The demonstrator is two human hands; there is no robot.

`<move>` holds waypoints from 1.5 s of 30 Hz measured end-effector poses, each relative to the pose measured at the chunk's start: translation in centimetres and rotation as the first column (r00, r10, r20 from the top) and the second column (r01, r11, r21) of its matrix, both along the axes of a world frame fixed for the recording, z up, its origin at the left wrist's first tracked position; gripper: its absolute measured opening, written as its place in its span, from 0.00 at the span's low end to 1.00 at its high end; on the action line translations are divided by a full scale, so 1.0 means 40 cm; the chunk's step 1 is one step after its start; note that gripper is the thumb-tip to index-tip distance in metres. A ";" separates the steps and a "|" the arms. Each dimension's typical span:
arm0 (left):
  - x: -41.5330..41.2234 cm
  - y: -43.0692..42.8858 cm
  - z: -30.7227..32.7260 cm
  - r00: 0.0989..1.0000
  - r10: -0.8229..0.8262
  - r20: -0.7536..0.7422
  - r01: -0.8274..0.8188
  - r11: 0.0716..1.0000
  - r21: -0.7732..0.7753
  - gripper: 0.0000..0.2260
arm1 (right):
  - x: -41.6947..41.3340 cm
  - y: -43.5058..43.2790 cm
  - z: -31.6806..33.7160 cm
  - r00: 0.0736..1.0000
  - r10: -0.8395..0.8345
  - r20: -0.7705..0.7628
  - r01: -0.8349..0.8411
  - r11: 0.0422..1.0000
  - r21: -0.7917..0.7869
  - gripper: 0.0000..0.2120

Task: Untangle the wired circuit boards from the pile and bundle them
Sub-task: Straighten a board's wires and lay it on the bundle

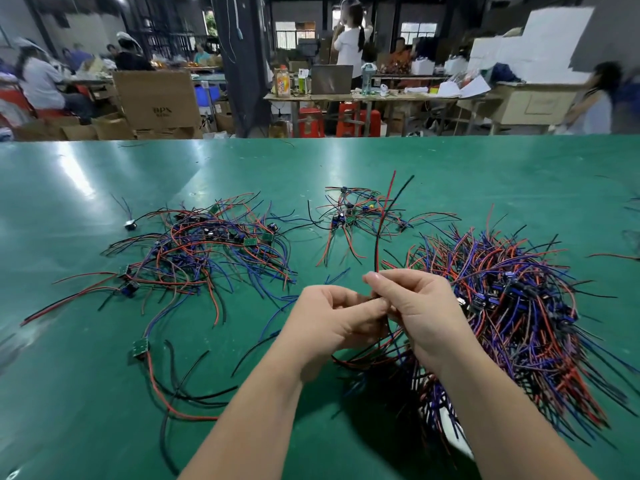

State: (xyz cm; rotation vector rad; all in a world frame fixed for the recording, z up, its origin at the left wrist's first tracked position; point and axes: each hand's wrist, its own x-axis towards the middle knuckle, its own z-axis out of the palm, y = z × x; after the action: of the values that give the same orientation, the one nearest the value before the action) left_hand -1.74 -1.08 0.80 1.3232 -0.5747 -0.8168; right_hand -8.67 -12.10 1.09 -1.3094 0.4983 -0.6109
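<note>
Head view: left grip and right grip pinch red and black wires
Best drawn slowly clear of the pile

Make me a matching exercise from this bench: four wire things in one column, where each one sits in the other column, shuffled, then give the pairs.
Things
1. dense wire pile
2. small wire cluster
3. lone green board
4. red and black wire pair

Places
a. pinched between the left hand and the right hand, pointing up
b. far centre of the green table
c. just right of the hands
d. near left of the table

Pairs: 1-c, 2-b, 3-d, 4-a
</note>
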 end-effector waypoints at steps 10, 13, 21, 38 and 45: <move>0.021 0.048 -0.002 0.874 -0.484 0.029 0.455 0.839 0.299 0.09 | -0.011 -0.042 0.025 0.952 -0.276 0.132 0.223 0.921 0.318 0.02; 0.038 0.062 -0.002 0.861 -0.508 0.037 0.472 0.823 0.317 0.07 | -0.015 -0.055 0.038 0.896 -0.316 0.313 0.192 0.910 0.368 0.04; 0.061 0.035 0.000 0.993 0.081 -0.080 -0.075 0.995 0.070 0.13 | -0.011 0.000 0.013 0.986 -0.072 0.151 0.109 0.960 -0.257 0.12; 0.056 0.052 0.017 0.994 0.056 0.092 -0.047 0.994 -0.100 0.11 | -0.009 0.054 -0.016 0.992 0.092 0.084 -0.023 0.799 -0.601 0.21; 0.056 0.052 0.022 0.997 0.018 0.077 -0.010 0.994 -0.109 0.08 | -0.010 0.060 -0.004 0.991 0.072 0.116 0.015 0.789 -0.615 0.20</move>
State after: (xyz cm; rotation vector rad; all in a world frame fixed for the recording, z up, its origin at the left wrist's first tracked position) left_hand 0.49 0.99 1.69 1.2624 -0.6614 -0.7154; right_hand -9.09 -9.72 0.92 -1.8765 0.1584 -0.8744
